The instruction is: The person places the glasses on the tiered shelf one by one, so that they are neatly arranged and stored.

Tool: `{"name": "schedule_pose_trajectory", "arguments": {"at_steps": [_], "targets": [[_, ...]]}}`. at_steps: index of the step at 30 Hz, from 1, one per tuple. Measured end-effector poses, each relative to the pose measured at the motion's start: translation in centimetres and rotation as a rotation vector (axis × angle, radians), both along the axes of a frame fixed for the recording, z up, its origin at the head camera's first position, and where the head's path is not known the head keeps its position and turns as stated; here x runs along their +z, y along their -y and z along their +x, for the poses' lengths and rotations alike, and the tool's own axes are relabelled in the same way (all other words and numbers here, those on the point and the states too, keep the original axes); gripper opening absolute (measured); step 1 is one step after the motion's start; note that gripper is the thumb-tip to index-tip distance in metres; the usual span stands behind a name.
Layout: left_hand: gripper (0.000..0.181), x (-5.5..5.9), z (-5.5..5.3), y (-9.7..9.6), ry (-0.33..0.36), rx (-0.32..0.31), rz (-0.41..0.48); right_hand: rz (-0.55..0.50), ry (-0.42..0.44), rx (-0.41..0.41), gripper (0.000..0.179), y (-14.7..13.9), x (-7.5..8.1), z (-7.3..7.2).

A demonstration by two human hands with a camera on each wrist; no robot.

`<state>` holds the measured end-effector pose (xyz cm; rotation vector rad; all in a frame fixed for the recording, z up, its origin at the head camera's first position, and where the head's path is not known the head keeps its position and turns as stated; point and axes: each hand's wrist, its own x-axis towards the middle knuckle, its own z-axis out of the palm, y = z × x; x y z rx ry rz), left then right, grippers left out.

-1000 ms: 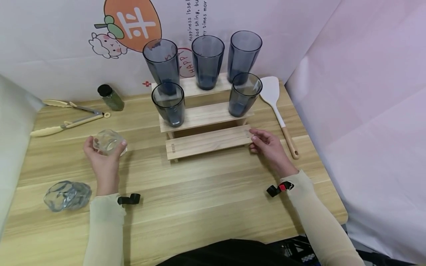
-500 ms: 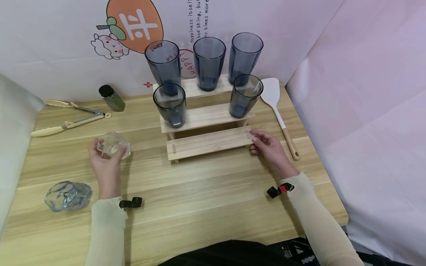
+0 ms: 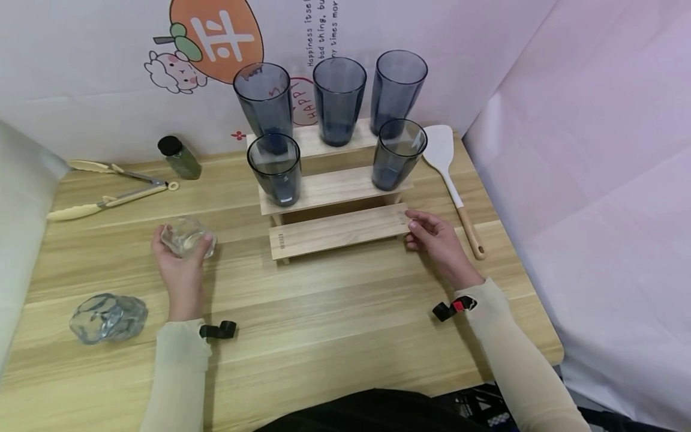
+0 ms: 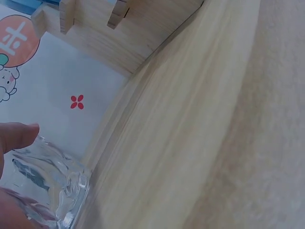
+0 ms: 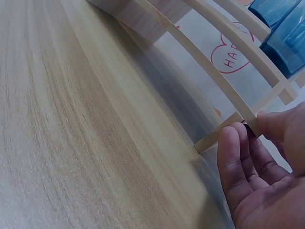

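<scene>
My left hand grips a clear glass with fingers and thumb on its sides, left of the wooden rack. In the left wrist view the glass looks close to the tabletop; whether it touches is unclear. My right hand pinches the right end of the lowest step of the three-tier wooden rack. The right wrist view has the thumb above that step and curled fingers beneath. Blue-grey tumblers stand on the rack: three on top, including the middle tumbler, and two on the second step.
Another clear glass lies on its side at the table's left. Behind are tongs and a black-capped jar. A white spatula with a wooden handle lies right of the rack, near the right wrist. A printed cloth hangs behind.
My left hand has moved a little to the right with the clear glass, towards the rack. The right hand keeps its hold on the lowest step.
</scene>
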<state>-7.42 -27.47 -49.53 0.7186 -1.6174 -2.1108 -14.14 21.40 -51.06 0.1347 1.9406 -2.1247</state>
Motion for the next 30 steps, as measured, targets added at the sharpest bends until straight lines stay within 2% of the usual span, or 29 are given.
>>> {"name": "schedule_pose_trajectory", "arguments": {"at_steps": [8,11,15,18,21,25,30], "targets": [[0.096,-0.5,0.2,-0.2,-0.048,-0.001,0.003,-0.009,-0.006,-0.015,0.04,-0.1,0.0,0.1],[0.1,-0.7,0.2,-0.4,-0.012,0.003,-0.014,-0.009,-0.007,-0.012,0.04,0.0,-0.1,0.1],[0.102,-0.8,0.2,-0.7,0.067,0.006,-0.066,-0.013,-0.007,-0.013,0.04,0.1,0.0,0.1],[0.097,-0.8,0.3,-0.9,0.073,0.009,-0.087,-0.017,-0.006,-0.017,0.039,0.1,-0.1,0.1],[0.089,-0.7,0.4,-1.1,0.045,0.011,-0.085,-0.019,-0.01,-0.015,0.038,0.1,-0.1,0.2],[0.085,-0.5,1.2,-1.6,0.044,-0.004,-0.08,-0.022,-0.009,-0.012,0.038,0.1,-0.1,0.3],[0.085,0.1,2.9,-3.5,0.039,-0.035,-0.099,-0.026,-0.006,-0.008,0.04,0.0,-0.1,0.3]]}}
